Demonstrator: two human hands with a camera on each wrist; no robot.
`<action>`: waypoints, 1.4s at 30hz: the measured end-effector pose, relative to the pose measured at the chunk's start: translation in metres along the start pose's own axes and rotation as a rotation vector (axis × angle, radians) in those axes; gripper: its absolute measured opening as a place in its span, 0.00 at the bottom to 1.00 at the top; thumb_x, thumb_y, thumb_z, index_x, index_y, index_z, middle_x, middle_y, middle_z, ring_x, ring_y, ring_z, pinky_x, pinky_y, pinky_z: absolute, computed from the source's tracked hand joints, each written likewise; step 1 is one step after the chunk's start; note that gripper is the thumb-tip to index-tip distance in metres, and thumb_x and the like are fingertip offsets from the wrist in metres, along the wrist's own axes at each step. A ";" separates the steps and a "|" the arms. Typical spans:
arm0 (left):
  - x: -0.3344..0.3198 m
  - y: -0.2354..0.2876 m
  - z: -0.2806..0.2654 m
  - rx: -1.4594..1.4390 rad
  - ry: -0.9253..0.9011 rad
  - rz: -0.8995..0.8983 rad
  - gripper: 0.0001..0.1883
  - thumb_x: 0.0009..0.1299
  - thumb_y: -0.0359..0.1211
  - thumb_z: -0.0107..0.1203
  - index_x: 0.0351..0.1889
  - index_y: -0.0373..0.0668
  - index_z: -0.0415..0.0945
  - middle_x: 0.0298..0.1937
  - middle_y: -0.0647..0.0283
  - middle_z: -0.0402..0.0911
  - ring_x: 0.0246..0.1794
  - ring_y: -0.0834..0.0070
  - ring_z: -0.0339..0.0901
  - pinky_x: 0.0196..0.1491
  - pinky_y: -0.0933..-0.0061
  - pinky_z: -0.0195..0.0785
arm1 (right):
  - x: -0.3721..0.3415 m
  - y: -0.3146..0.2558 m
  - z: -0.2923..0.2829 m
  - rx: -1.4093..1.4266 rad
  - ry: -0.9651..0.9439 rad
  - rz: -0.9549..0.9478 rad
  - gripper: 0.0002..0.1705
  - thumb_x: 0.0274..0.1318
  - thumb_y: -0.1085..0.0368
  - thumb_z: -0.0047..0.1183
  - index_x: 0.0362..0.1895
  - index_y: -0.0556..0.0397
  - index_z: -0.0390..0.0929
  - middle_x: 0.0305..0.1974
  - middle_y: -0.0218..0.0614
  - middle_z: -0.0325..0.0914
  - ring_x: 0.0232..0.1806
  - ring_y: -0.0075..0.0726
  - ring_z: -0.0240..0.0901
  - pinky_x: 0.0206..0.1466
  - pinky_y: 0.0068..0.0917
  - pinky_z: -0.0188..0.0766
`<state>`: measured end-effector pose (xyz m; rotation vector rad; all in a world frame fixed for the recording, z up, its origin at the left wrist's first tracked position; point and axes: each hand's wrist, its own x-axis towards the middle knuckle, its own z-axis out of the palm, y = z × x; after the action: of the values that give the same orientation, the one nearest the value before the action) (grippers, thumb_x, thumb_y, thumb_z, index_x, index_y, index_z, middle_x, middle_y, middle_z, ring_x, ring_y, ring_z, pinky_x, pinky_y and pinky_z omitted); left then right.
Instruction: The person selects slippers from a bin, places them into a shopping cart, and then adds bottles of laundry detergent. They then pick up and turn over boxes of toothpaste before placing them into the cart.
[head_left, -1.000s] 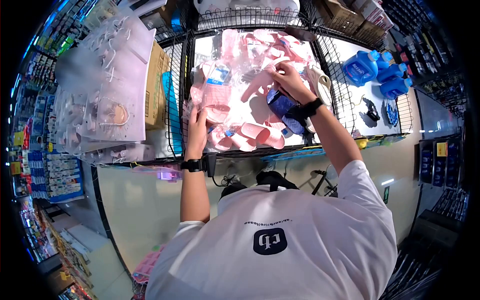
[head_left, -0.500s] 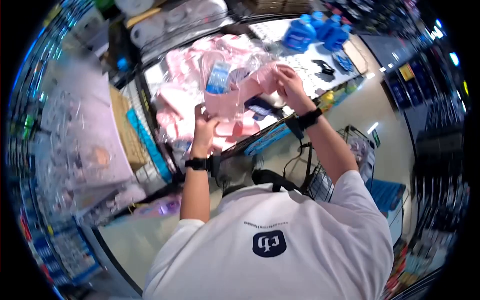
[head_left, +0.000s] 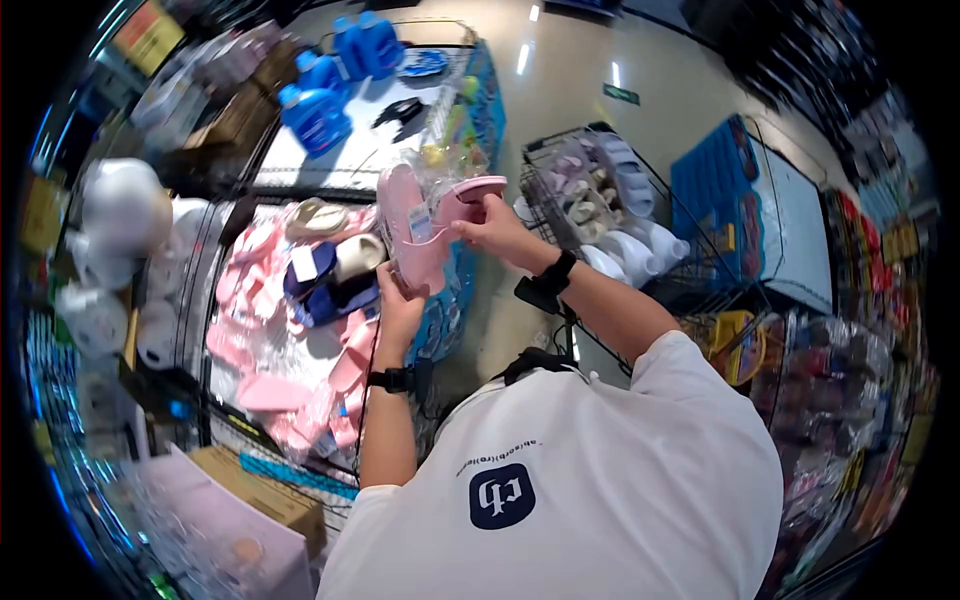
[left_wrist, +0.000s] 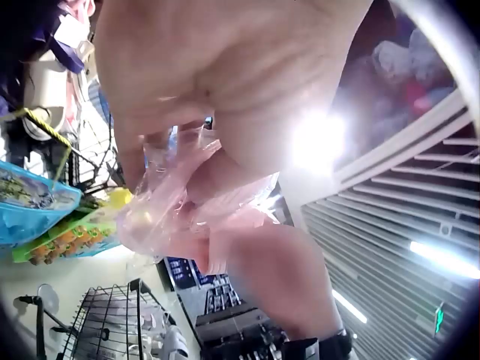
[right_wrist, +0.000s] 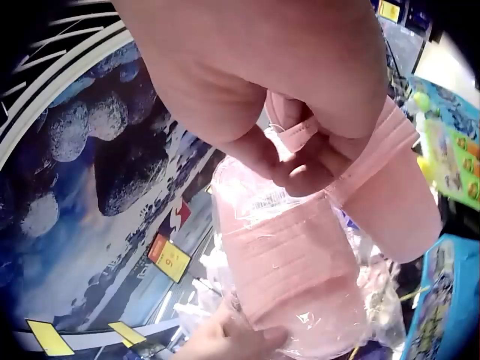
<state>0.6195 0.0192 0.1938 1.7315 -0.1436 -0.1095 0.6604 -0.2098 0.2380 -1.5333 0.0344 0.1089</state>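
while gripping one pink slipper (head_left: 403, 207) near its strap end with the left hand (head_left: 401, 312), pinches a second pink slipper (right_wrist: 409, 206) with the right hand (head_left: 490, 228). clamps the left hand on the lower end of the first slipper, with the thumb over its front. holds the right thumb and fingertips together close to the second slipper's strap; cannot tell exactly how far around. holds both slippers up off the worktop (head_left: 345, 172), near its edge, the second tilted and just beside the first. shows clear plastic (right_wrist: 304, 319) around the first slipper, shiny and creased, with a pale label (head_left: 420, 223) near the strap. wears a black band (head_left: 392, 380) on the left wrist and a white t-shirt (head_left: 640, 430). has, to the left of the hands, a heap of pink slippers (head_left: 275, 392), along with navy slippers (head_left: 335, 303) and beige slippers (head_left: 357, 255). has blue bottles (head_left: 318, 122) farther along, upright on the worktop. has a wire cart (head_left: 535, 185) to the right, holding pale things.
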 end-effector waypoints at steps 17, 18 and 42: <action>0.188 -0.015 0.306 -0.391 -0.544 -0.459 0.22 0.68 0.21 0.49 0.59 0.39 0.57 0.51 0.58 0.74 0.46 0.73 0.74 0.46 0.72 0.70 | -0.009 0.070 -0.320 -0.370 0.659 0.057 0.15 0.50 0.64 0.58 0.41 0.60 0.78 0.35 0.49 0.81 0.38 0.51 0.79 0.41 0.36 0.74; 0.193 -0.025 0.319 -0.486 -0.470 -0.523 0.21 0.68 0.20 0.47 0.58 0.38 0.58 0.51 0.58 0.74 0.48 0.70 0.75 0.48 0.70 0.70 | -0.003 0.071 -0.324 -0.512 0.685 -0.069 0.13 0.51 0.64 0.55 0.40 0.58 0.79 0.35 0.49 0.80 0.39 0.53 0.78 0.41 0.39 0.74; 0.295 -0.089 0.363 0.440 -1.098 -0.666 0.25 0.72 0.50 0.44 0.40 0.33 0.75 0.20 0.60 0.78 0.11 0.76 0.71 0.15 0.75 0.64 | 0.068 0.141 -0.342 -1.071 0.462 -0.054 0.16 0.53 0.70 0.51 0.48 0.57 0.70 0.50 0.52 0.66 0.49 0.58 0.68 0.51 0.45 0.69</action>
<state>0.8576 -0.3669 0.0486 1.9061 -0.4029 -1.6171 0.7309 -0.5427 0.0784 -2.5989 0.3469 -0.3290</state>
